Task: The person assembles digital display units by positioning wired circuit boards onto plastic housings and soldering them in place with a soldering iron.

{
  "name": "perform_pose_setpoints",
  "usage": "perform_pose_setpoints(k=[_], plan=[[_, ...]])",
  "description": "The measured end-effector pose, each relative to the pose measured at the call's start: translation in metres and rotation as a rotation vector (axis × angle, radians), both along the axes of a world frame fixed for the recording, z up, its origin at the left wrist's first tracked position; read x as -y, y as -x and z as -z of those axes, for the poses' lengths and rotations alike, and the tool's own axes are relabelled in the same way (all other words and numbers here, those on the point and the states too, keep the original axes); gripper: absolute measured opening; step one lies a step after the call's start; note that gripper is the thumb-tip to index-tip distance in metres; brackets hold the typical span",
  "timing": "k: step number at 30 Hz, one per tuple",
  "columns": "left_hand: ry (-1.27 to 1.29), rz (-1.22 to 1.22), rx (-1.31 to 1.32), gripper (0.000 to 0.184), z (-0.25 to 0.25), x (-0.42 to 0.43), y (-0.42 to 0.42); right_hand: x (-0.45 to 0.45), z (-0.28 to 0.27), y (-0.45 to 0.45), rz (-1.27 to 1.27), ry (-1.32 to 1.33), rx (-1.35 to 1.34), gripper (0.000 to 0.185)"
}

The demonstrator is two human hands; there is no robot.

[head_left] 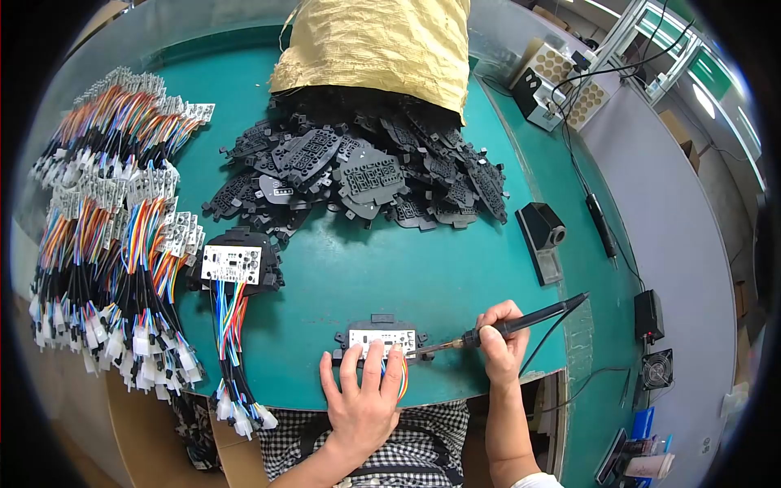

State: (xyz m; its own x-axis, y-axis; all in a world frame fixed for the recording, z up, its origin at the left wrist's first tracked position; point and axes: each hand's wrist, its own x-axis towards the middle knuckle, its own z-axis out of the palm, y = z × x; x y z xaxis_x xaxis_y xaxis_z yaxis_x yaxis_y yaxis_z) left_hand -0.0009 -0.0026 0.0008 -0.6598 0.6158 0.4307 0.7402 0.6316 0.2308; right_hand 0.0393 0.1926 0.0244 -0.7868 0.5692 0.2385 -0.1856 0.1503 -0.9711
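Observation:
A white circuit board [376,336] lies on a black plastic housing [382,320] near the table's front edge, with coloured wires [396,372] running off its near side. My left hand [360,407] rests over them, fingers spread and fingertips pressing on the board's near edge. Closed around a black-handled soldering iron [521,321] is my right hand [502,346]. The iron points left, its tip at the board's right side; whether it touches cannot be made out.
A yellow sack [370,49] spills a pile of black housings [370,175] at the back. Wired boards [122,236] are stacked left, beside another board on a housing [232,262]. A black iron stand [541,240] stands right. A small fan [656,368] sits farther right.

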Motion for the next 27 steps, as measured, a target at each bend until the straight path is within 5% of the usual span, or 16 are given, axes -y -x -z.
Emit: perform_pose_setpoints(k=[27], plan=[[-0.005,-0.003,-0.01,0.056,-0.0011,-0.0003,0.0003,-0.0022,0.0038,-0.0031,-0.032,0.028,-0.024,0.015]])
